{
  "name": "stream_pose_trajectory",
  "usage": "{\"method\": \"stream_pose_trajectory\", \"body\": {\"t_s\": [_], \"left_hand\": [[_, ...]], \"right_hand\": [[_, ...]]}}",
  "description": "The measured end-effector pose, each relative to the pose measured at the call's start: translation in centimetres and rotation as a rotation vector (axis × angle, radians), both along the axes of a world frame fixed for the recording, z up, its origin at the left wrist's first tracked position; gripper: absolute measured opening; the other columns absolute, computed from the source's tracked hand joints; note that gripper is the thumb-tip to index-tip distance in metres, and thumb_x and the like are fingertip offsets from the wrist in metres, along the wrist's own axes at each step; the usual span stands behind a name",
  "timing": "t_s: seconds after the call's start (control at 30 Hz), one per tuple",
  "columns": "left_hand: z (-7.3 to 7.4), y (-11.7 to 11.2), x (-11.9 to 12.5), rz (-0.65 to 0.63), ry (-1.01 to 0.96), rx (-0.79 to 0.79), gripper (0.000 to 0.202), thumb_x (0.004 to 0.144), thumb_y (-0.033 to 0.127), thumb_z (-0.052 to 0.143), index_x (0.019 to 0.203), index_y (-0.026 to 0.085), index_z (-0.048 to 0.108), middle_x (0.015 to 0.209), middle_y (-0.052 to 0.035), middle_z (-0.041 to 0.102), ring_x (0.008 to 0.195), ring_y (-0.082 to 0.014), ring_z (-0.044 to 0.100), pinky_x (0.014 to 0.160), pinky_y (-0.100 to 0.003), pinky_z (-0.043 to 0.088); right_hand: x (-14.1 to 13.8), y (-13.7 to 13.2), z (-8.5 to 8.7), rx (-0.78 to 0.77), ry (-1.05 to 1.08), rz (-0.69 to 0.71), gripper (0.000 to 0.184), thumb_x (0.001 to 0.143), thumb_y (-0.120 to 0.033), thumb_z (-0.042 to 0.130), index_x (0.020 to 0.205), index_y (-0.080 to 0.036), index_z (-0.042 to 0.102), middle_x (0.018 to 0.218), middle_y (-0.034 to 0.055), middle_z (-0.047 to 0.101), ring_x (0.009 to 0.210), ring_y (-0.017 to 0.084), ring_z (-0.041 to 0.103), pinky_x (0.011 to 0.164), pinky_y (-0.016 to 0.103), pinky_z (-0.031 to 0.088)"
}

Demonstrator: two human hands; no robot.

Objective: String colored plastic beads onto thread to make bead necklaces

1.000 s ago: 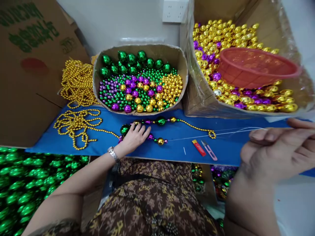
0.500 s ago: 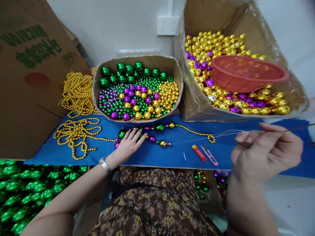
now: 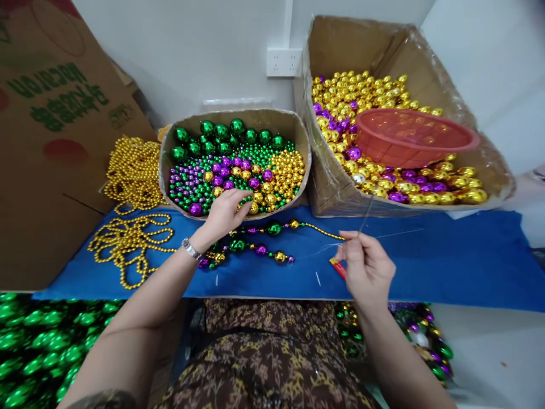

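My left hand point(image 3: 225, 211) reaches over the front rim of the small cardboard box point(image 3: 298, 129) of green, purple and gold beads, fingers curled on the beads at the box's front edge. What it pinches is hidden. My right hand point(image 3: 365, 267) is closed on a thin needle point(image 3: 365, 216) with pale thread, held above the blue cloth point(image 3: 426, 261). A partly strung strand of green, purple and gold beads point(image 3: 259, 238) lies on the cloth between both hands.
A large carton point(image 3: 327, 193) of gold and purple balls holds a red basket point(image 3: 413, 136) at the right. Gold bead chains point(image 3: 131, 227) lie at the left. A red cutter point(image 3: 335, 264) peeks beside my right hand. Green balls point(image 3: 38, 341) fill a bin below left.
My left hand lifted off the strand and moved up into the small bead box. My right hand came in from the far right with the needle, toward the strand's end.
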State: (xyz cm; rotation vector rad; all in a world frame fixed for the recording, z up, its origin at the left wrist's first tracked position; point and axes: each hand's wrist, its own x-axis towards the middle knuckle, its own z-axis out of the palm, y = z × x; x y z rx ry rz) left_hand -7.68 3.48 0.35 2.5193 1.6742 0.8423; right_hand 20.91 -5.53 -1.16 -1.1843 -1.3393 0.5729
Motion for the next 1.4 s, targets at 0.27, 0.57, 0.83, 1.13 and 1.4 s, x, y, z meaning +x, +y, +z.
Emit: {"method": "stream_pose_trajectory", "body": {"t_s": [0.27,0.57,0.83,1.13,1.4], "left_hand": [[-0.4,5.8,1.0,0.080,0.210,-0.090,0.035,0.093,0.025,0.045,0.124,0.012,0.056,0.116,-0.0137,0.062,0.107,-0.0246,0.057,0.089,-0.035,0.047],[-1.1,7.6,1.4,0.099,0.262,-0.182,0.034,0.088,0.025,0.051,0.118,0.012,0.058,0.109,-0.0126,0.056,0.097,-0.0247,0.060,0.080,-0.033,0.047],[-0.5,6.2,0.6,-0.014,0.147,-0.209,0.029,0.082,0.022,0.056,0.109,0.014,0.062,0.101,-0.0085,0.061,0.087,-0.0200,0.059,0.083,-0.032,0.046],[-0.9,5.6,0.8,-0.067,0.206,-0.213,0.031,0.085,0.023,0.051,0.113,0.015,0.065,0.106,-0.0096,0.065,0.095,-0.0226,0.062,0.085,-0.034,0.048],[-0.4,5.5,0.7,-0.084,0.125,-0.223,0.033,0.085,0.024,0.054,0.112,0.011,0.066,0.103,-0.0123,0.066,0.089,-0.0226,0.063,0.083,-0.035,0.048]], "right_hand": [[-0.3,-0.2,-0.7,0.003,-0.134,0.053,0.020,0.094,-0.030,0.053,0.103,-0.023,0.068,0.062,-0.0036,0.059,0.054,0.011,0.057,0.057,0.025,0.048],[-0.6,-0.3,-0.8,-0.002,-0.168,0.082,0.020,0.094,-0.029,0.052,0.103,-0.023,0.068,0.066,-0.0024,0.063,0.055,0.010,0.058,0.056,0.024,0.048],[-0.8,-0.3,-0.9,-0.012,-0.197,0.101,0.021,0.095,-0.030,0.050,0.103,-0.022,0.068,0.068,-0.0019,0.065,0.055,0.010,0.059,0.058,0.024,0.049],[-0.7,-0.1,-0.9,0.060,-0.228,0.105,0.019,0.094,-0.027,0.050,0.102,-0.021,0.067,0.073,-0.0007,0.068,0.052,0.009,0.059,0.054,0.022,0.049],[-0.7,-0.3,-0.8,-0.001,-0.217,0.095,0.021,0.095,-0.030,0.050,0.103,-0.022,0.068,0.072,-0.0011,0.067,0.055,0.010,0.060,0.058,0.023,0.050]]}}
